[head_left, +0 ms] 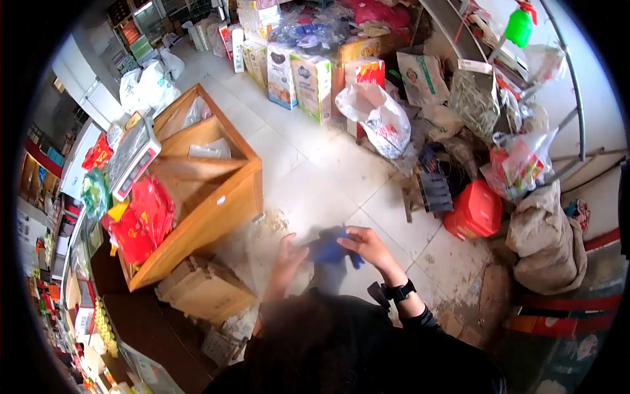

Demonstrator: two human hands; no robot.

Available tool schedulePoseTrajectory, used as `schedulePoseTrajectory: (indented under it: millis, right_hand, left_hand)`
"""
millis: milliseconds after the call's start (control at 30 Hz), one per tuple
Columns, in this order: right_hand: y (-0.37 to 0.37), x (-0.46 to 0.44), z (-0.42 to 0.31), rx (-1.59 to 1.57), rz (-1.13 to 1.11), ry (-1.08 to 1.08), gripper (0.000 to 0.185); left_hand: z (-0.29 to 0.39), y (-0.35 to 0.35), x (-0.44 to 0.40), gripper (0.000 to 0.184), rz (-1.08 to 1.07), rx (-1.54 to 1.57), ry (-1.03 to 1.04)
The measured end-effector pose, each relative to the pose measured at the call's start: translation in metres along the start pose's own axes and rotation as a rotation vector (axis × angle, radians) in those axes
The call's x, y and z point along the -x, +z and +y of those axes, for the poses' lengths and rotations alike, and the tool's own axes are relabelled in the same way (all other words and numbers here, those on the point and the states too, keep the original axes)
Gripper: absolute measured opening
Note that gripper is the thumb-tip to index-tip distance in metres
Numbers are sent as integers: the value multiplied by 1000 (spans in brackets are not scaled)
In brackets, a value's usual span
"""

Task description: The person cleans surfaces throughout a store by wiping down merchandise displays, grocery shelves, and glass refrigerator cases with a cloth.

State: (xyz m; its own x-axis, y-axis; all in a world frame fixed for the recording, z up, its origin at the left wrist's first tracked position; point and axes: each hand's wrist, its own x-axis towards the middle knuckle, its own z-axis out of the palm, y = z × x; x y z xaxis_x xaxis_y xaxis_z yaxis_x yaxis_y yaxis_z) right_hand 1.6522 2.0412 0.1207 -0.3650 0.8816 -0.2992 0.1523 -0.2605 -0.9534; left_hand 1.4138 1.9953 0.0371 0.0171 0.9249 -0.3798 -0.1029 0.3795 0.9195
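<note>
In the head view, my right hand (369, 246) pinches a dark blue glove (331, 248) between thumb and fingers, in front of my body. The glove is crumpled and smeared by motion; a few blue finger-like ends hang below my right hand. My left hand (287, 259) is at the glove's left side, with thumb and fingers apart. Whether its thumb touches the glove is hard to tell through the blur. A black watch (399, 290) is on my right wrist.
To the left stands a wooden counter (226, 197) with red plastic bags (146, 220) and a scale (134, 161) on it. Flattened cardboard (207, 289) leans below. At right are a red plastic container (474, 210), a burlap sack (548, 243) and a white bag (380, 121). Cartons (312, 85) line the back.
</note>
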Motion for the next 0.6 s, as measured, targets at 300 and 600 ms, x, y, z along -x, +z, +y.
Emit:
schedulePoseTrajectory:
  millis: [300,600]
  right_hand:
    - [-88,-207,-37,7,99,-68,13]
    - [-175,-393,-14,-304,300,19,16]
  left_hand:
    - [115,-7,-218,46,39,-20,150]
    - [198,26,-406,44,-7,-312,308]
